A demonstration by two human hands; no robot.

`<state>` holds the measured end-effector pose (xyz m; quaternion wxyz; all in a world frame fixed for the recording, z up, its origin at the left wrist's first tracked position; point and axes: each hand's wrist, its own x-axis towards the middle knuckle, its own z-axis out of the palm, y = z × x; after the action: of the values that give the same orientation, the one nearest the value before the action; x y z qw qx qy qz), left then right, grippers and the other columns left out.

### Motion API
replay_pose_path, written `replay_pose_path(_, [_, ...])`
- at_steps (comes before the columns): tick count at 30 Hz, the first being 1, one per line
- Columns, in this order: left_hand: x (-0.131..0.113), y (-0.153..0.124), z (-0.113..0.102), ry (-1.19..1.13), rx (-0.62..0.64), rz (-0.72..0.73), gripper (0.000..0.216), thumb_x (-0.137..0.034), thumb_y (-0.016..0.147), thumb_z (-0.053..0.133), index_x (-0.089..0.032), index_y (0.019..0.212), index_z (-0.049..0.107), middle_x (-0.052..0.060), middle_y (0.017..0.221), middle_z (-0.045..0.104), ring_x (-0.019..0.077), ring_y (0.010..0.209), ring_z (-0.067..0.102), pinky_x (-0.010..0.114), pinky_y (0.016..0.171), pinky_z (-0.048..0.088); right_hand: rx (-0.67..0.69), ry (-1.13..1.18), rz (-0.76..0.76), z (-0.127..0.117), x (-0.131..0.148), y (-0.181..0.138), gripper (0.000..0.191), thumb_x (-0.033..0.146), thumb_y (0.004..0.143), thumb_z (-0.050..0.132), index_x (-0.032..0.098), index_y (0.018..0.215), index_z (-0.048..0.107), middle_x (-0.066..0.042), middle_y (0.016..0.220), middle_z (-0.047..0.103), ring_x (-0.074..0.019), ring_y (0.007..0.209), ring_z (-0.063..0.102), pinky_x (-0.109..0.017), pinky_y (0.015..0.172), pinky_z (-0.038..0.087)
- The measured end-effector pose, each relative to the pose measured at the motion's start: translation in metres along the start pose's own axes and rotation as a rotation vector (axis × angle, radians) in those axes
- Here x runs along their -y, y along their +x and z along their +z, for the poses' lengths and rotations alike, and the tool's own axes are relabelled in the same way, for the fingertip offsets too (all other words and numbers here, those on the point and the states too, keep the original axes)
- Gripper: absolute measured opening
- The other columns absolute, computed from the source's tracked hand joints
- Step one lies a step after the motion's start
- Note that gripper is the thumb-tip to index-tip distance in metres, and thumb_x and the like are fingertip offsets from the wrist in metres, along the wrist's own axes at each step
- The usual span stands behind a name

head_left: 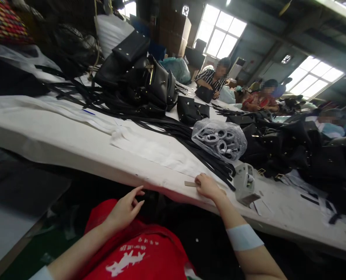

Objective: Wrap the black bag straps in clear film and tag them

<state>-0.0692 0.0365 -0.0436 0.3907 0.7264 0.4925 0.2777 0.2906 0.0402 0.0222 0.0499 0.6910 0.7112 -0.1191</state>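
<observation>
My left hand (125, 208) hovers below the edge of the white table (73, 136), over a red cloth (132, 249) on my lap, fingers loosely curled with nothing in them. My right hand (207, 186) rests on the table edge, fingers bent down onto a small flat tan strip (190, 183). Beside that hand lie a bundle of black straps (208, 157) and a grey tape dispenser (244, 182).
A clear bag of tape rolls (219, 139) sits past the straps. Black bags (143, 83) pile up at the table's far side and right (295, 147). Other people (213, 79) sit working further along. White paper sheets (149, 146) cover the tabletop.
</observation>
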Motion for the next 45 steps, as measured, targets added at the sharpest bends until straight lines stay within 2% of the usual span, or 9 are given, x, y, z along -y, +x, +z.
replay_pose_path(8, [0.003, 0.019, -0.002, 0.131, -0.124, 0.179, 0.038, -0.031, 0.088, 0.047, -0.015, 0.121, 0.056, 0.011, 0.108, 0.070, 0.0216, 0.079, 0.069, 0.038, 0.081, 0.057, 0.068, -0.013, -0.096, -0.021, -0.002, 0.000, 0.027, 0.005, 0.067, 0.059, 0.019, 0.086, 0.073, -0.008, 0.102, 0.064, -0.0204, 0.093, 0.060, -0.027, 0.084, 0.042])
replay_pose_path(12, [-0.006, 0.057, -0.006, 0.355, -0.288, 0.339, 0.038, -0.031, 0.089, 0.049, -0.013, 0.121, 0.059, 0.015, 0.124, 0.062, 0.0292, 0.116, 0.057, 0.044, 0.103, 0.045, 0.063, 0.006, -0.125, -0.032, -0.005, 0.007, 0.033, 0.006, 0.064, 0.062, 0.020, 0.091, 0.073, -0.006, 0.101, 0.067, -0.0206, 0.094, 0.061, -0.027, 0.086, 0.042])
replay_pose_path(16, [-0.012, 0.105, -0.006, 0.589, -0.408, 0.319, 0.044, -0.033, 0.088, 0.051, -0.008, 0.124, 0.059, 0.022, 0.141, 0.047, 0.0367, 0.130, 0.042, 0.051, 0.110, 0.033, -0.017, 0.056, -0.099, -0.026, 0.005, 0.016, 0.024, 0.019, 0.079, 0.058, 0.019, 0.100, 0.069, -0.007, 0.101, 0.067, -0.0206, 0.093, 0.062, -0.030, 0.087, 0.043])
replay_pose_path(21, [0.007, 0.139, 0.004, 0.678, -0.458, 0.234, 0.052, -0.034, 0.086, 0.049, 0.002, 0.123, 0.057, 0.030, 0.139, 0.045, 0.0403, 0.134, 0.036, 0.052, 0.112, 0.027, -0.415, 0.188, 0.040, 0.004, 0.003, 0.014, 0.021, 0.022, 0.086, 0.051, 0.018, 0.101, 0.065, -0.008, 0.100, 0.066, -0.0201, 0.090, 0.062, -0.031, 0.084, 0.046])
replay_pose_path(26, [0.018, 0.141, 0.007, 0.661, -0.459, 0.260, 0.054, -0.036, 0.083, 0.050, 0.000, 0.123, 0.056, 0.028, 0.141, 0.041, 0.0408, 0.136, 0.033, 0.053, 0.112, 0.025, -0.876, 0.080, 0.456, 0.044, -0.034, -0.036, 0.024, 0.033, 0.089, 0.052, 0.015, 0.100, 0.064, -0.014, 0.104, 0.064, -0.0271, 0.100, 0.057, -0.040, 0.092, 0.044])
replay_pose_path(30, [0.015, 0.140, 0.007, 0.632, -0.454, 0.274, 0.051, -0.035, 0.082, 0.052, -0.004, 0.122, 0.057, 0.027, 0.142, 0.041, 0.0411, 0.136, 0.032, 0.054, 0.111, 0.026, -0.755, -0.107, 0.486, 0.080, -0.047, -0.074, 0.036, 0.041, 0.091, 0.051, 0.014, 0.111, 0.064, -0.018, 0.123, 0.058, -0.0314, 0.115, 0.050, -0.046, 0.100, 0.039])
replay_pose_path(35, [0.009, 0.138, 0.007, 0.614, -0.454, 0.274, 0.049, -0.034, 0.083, 0.050, -0.004, 0.121, 0.058, 0.027, 0.142, 0.040, 0.0418, 0.136, 0.032, 0.054, 0.111, 0.026, -0.656, -0.201, 0.481, 0.101, -0.050, -0.083, 0.046, 0.043, 0.096, 0.043, 0.014, 0.127, 0.057, -0.018, 0.141, 0.047, -0.0346, 0.134, 0.033, -0.051, 0.104, 0.034])
replay_pose_path(41, [0.014, 0.139, 0.008, 0.597, -0.454, 0.262, 0.049, -0.032, 0.081, 0.052, -0.004, 0.121, 0.057, 0.026, 0.144, 0.039, 0.0419, 0.137, 0.031, 0.054, 0.112, 0.026, -0.726, -0.140, 0.435, 0.071, -0.059, -0.072, 0.034, 0.037, 0.095, 0.045, 0.016, 0.112, 0.065, -0.017, 0.129, 0.056, -0.0318, 0.124, 0.046, -0.047, 0.101, 0.038])
replay_pose_path(45, [0.020, 0.141, 0.009, 0.604, -0.464, 0.292, 0.049, -0.032, 0.079, 0.053, -0.005, 0.120, 0.058, 0.026, 0.143, 0.042, 0.0412, 0.136, 0.033, 0.055, 0.111, 0.027, -0.667, 0.014, 0.378, 0.035, -0.051, -0.023, 0.035, 0.027, 0.097, 0.037, 0.013, 0.119, 0.061, -0.014, 0.109, 0.065, -0.0233, 0.101, 0.059, -0.035, 0.091, 0.045])
